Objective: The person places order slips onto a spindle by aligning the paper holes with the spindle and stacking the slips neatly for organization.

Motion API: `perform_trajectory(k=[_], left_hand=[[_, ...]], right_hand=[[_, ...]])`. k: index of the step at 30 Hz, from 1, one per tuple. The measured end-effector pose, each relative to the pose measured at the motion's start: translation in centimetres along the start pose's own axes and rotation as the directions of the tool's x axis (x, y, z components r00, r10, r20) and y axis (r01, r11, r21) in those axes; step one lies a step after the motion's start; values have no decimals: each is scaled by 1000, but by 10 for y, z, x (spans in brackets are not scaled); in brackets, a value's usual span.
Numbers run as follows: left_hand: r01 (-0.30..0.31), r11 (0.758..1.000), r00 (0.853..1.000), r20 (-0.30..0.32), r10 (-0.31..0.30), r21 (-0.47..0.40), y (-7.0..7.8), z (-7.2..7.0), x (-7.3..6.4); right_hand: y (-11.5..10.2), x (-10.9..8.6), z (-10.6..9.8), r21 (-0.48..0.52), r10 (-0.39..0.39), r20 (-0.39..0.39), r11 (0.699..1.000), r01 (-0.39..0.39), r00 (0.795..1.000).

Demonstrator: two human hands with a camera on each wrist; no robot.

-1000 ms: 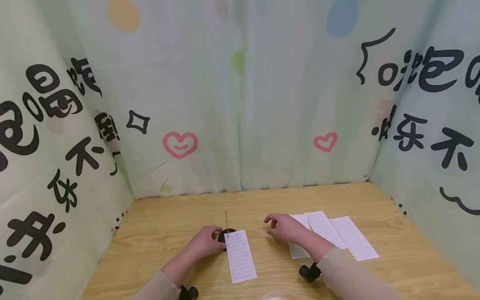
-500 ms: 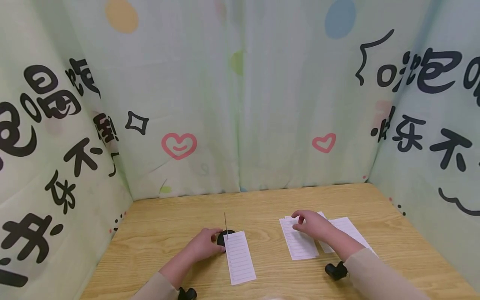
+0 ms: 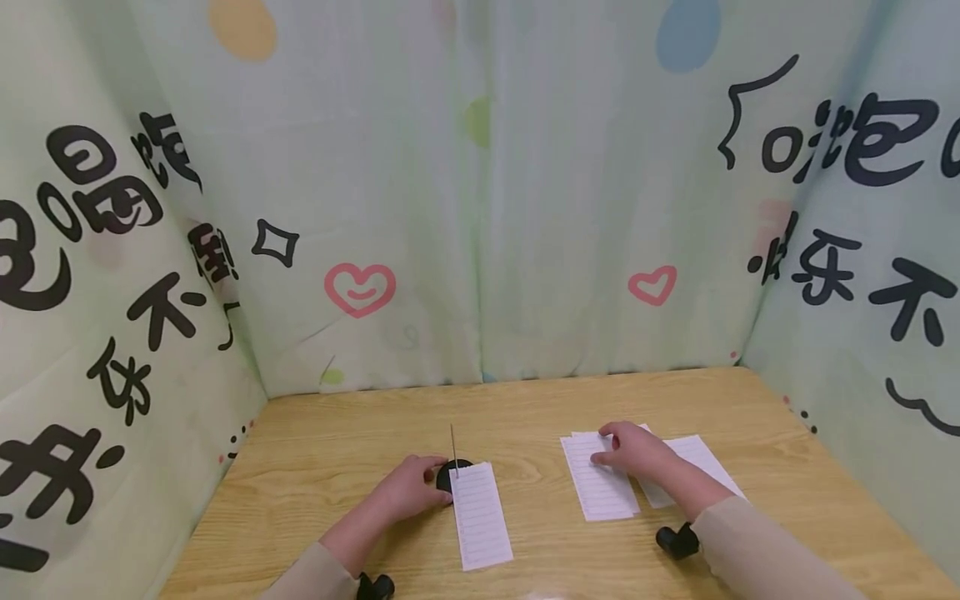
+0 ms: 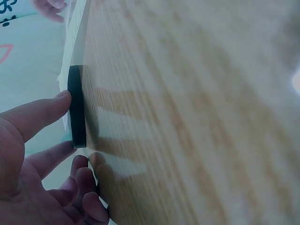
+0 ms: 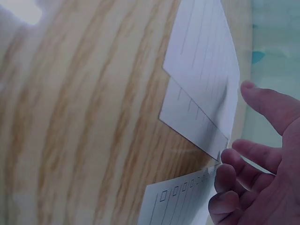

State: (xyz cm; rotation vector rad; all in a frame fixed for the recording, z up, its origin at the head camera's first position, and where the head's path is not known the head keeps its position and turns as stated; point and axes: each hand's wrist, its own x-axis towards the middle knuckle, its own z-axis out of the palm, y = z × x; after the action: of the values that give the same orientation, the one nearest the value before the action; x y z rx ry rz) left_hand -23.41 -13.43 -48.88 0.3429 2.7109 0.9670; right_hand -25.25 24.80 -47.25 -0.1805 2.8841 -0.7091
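Note:
A bill spike stands on the table, with a round black base [image 3: 444, 477] and a thin upright rod [image 3: 453, 442]. My left hand [image 3: 408, 487] holds the base at its edge, the thumb [image 4: 47, 111] and forefinger on its rim in the left wrist view. A lined paper slip [image 3: 482, 518] lies at the rod, its top end over the base. My right hand [image 3: 637, 457] is over the slips on the right, thumb and forefinger apart. Beneath it are overlapping lined slips [image 3: 596, 487]; whether the fingertips touch them, I cannot tell.
Another lined slip [image 3: 701, 457] lies further right, partly behind the right forearm. The wooden table [image 3: 337, 425] ends at a printed curtain [image 3: 480, 250] at the back, and curtains hang along both sides.
My right hand has moved right, from beside the slips to above them, and uncovered the left ones. The left hand stays on the spike's base.

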Motion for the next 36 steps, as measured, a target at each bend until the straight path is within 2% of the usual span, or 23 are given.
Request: perform_trajectory(k=[12,19,36], left_hand=[[-26,1000,1000,4,26,5,3,2,-9],[-29,1000,1000,-5,29,11,1,1,-7],[-41,999,999,-15,41,25,0,1,-3]], right_hand=[[3,-2,13,-67,17,-4,998,-17,1000],[-1,0,11,-80,12,-7,997,-12,1000],[-1,3,11,45,25,-28,999,-24,999]])
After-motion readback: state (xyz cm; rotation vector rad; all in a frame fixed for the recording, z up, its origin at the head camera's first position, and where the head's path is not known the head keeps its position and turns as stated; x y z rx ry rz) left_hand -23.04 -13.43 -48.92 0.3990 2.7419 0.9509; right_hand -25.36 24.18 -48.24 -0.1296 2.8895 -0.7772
